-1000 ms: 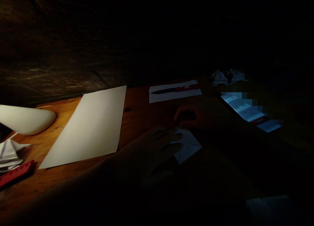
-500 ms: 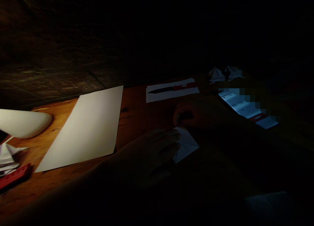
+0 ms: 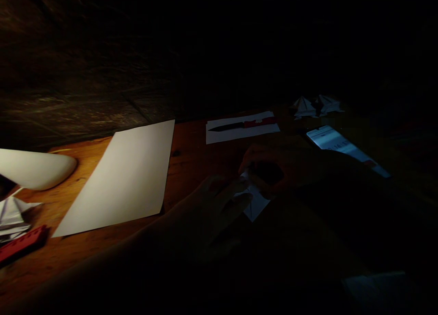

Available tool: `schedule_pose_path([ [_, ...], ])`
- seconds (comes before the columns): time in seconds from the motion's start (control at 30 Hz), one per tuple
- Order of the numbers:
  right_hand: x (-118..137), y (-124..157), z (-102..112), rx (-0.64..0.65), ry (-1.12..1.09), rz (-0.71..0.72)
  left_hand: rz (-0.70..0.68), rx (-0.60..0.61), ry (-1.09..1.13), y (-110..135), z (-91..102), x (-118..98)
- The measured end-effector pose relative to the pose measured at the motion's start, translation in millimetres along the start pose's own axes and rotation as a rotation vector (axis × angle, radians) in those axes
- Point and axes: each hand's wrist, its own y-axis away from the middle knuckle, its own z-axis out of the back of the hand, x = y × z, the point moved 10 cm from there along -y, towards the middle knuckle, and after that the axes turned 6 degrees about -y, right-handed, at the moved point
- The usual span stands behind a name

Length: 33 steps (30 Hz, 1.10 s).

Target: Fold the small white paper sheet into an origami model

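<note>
On the wooden table point(image 3: 191, 169), two hands point(image 3: 212, 201) point(image 3: 277, 169) hold one folded paper point(image 3: 256, 203).

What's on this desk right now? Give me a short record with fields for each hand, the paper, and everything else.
Left hand: fingers on the folded white paper
Right hand: at the paper's upper corner; grip too dark to tell
Surface: wooden table
Left side: blank white sheet, white desk lamp, paper model, red object
Far side: knife with a red handle on white paper
Right side: lit phone, two paper models
</note>
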Motion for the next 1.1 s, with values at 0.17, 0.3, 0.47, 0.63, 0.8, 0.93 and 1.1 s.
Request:
schedule_pose_path([
  [0.17, -0.7, 3.8, -1.4, 0.064, -0.014, 0.001, 0.002, -0.004, 0.001, 0.7, -1.8, 0.9],
  [0.3, 1.7, 5.6, 0.0, 0.092, -0.015, 0.003, -0.011, 0.009, -0.003, -0.4, -1.9, -0.2],
  [0.47, 8.5, 2.3, 6.6, 0.066, -0.043, 0.002, -0.002, 0.031, 0.031, -2.6, -1.2, -0.4],
  [0.63, 2.3, -0.5, 16.7, -0.027, -0.024, -0.007, -0.009, 0.013, 0.095, -3.9, 3.7, -0.6],
  [0.8, -7.4, -4.2, 16.7, -0.077, 0.019, -0.058, -0.008, -0.008, 0.159, -2.8, 6.0, 2.4],
  [0.93, -12.7, -6.9, 15.7, -0.145, 0.121, -0.12, -0.05, -0.03, 0.138, -3.0, 4.5, -0.1],
  [1.1, -12.3, -8.4, 13.9, -0.233, 0.233, -0.111, -0.065, -0.016, 0.1, -4.2, 3.6, -2.6],
])
